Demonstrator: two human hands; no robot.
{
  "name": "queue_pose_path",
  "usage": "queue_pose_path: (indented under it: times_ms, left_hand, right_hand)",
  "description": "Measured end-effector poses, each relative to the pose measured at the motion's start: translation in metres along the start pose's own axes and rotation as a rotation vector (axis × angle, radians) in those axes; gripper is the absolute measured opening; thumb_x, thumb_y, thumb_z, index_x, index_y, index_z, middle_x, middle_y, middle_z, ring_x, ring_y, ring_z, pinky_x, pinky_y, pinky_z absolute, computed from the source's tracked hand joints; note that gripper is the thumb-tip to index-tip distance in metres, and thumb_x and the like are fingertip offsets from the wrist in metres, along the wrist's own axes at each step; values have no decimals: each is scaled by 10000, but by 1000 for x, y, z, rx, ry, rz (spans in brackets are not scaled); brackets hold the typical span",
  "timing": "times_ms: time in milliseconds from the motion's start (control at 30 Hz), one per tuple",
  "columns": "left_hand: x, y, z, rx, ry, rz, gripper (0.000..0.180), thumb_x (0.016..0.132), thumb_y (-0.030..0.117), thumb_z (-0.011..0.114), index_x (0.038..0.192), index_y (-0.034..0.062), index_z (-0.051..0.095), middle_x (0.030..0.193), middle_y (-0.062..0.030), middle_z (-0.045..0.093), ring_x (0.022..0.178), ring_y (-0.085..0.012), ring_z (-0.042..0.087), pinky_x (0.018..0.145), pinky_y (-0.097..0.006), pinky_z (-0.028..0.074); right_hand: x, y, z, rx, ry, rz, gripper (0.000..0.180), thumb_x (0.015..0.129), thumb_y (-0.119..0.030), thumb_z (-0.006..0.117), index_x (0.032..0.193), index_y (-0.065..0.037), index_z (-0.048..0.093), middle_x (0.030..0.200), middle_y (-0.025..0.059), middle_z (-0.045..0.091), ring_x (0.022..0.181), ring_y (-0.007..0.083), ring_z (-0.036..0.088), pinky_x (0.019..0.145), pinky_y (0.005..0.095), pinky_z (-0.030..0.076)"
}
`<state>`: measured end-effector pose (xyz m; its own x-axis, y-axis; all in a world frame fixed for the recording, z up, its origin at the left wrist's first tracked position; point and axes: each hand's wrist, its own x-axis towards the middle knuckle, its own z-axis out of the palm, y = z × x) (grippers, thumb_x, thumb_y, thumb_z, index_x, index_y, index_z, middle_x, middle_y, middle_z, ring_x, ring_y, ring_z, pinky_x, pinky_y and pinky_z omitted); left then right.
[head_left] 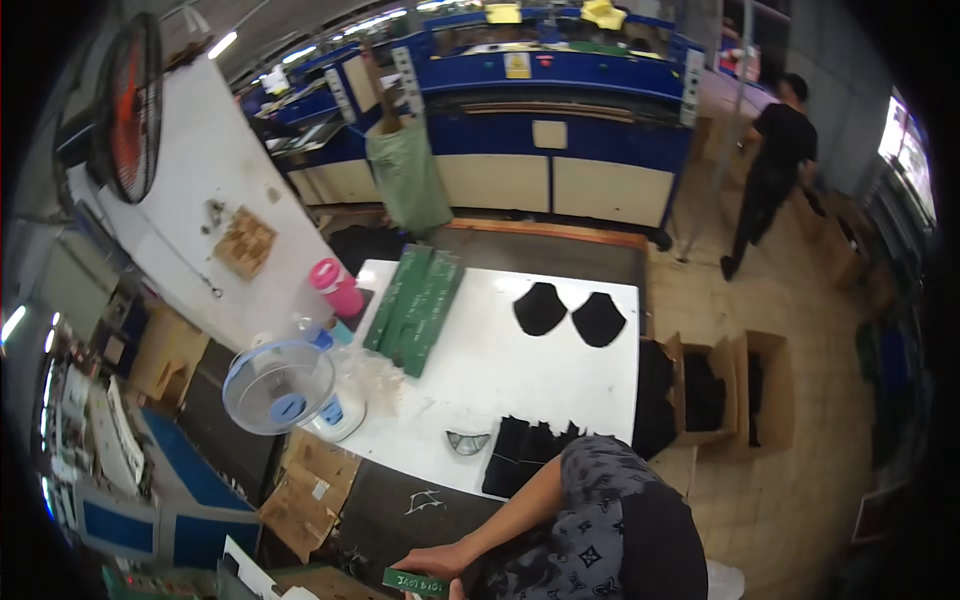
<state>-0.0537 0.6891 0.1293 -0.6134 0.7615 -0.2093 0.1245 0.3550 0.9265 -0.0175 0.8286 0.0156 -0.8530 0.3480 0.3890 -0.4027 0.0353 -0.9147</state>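
From the lower right my right arm bends across, in a grey patterned sleeve. My right hand (440, 562) is closed around a green block-like piece (415, 582) with white marks, at the lower edge. How far that piece reaches below the picture is hidden. My left hand does not show. Beyond the arm, a stack of black fabric pieces (515, 455) lies on the white tabletop (490, 380), beside a small dark mesh-like piece (467, 442). Two black curved fabric pieces (540, 308) lie side by side farther back. Long green boards (415, 308) rest at the table's left.
A clear plastic tub (278, 388) and a pink bottle (336, 287) stand left. Cardboard boxes (765, 390) with black pieces sit right of the table. A fan (125, 110) is at upper left. A person in black (780, 150) is at the far right, near a blue machine (560, 75).
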Motion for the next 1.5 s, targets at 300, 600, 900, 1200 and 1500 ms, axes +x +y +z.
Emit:
queue_pose_path:
  times_ms: [300, 600, 900, 1200, 1500]
  left_hand:
    - [9, -21, -30, 56, -273, 106, 763, 802, -10, 909, 1469, -70, 544, 1266, -149, 686, 1110, -215, 649, 945, -355, 558]
    - [24, -3, -16, 85, -207, 77, 705, 810, 50, 919, 1426, -43, 589, 1179, -123, 715, 1019, -183, 644, 893, -335, 548]
    - [-13, -47, -145, 283, -116, -6, 330, 916, 46, 674, 1240, 85, 720, 1067, -180, 761, 942, -372, 752, 837, -419, 610]
    - [-261, -84, -306, 538, 1268, -408, 157, 945, 125, 663, 1055, 24, 711, 948, -200, 734, 831, -374, 730, 727, -437, 577]
    - [-471, -287, -325, 628, 2006, -856, 309, 978, 182, 705, 1226, 0, 685, 1077, -276, 731, 1032, -469, 712, 898, -487, 552]
  right_hand:
    - [-12, -6, -2, 188, -64, 85, 506, 754, -2, 770, 1215, -19, 561, 951, 43, 661, 883, 146, 593, 790, 345, 511]
    - [5, -50, -14, -51, 122, 266, 242, 807, -79, 745, 980, -9, 592, 807, 75, 637, 788, 100, 538, 709, 346, 489]
    - [56, 27, 52, 210, -599, 663, 317, 873, 61, 742, 1187, 24, 720, 1083, 118, 793, 957, 160, 749, 829, 328, 602]
    - [108, 29, 137, 64, -511, 763, 116, 948, -20, 633, 913, 15, 738, 786, 32, 721, 701, 92, 660, 620, 257, 525]
    - [131, 26, 374, -236, -781, 473, 138, 971, -41, 747, 1053, 70, 744, 815, 8, 696, 710, 24, 575, 627, 185, 450]
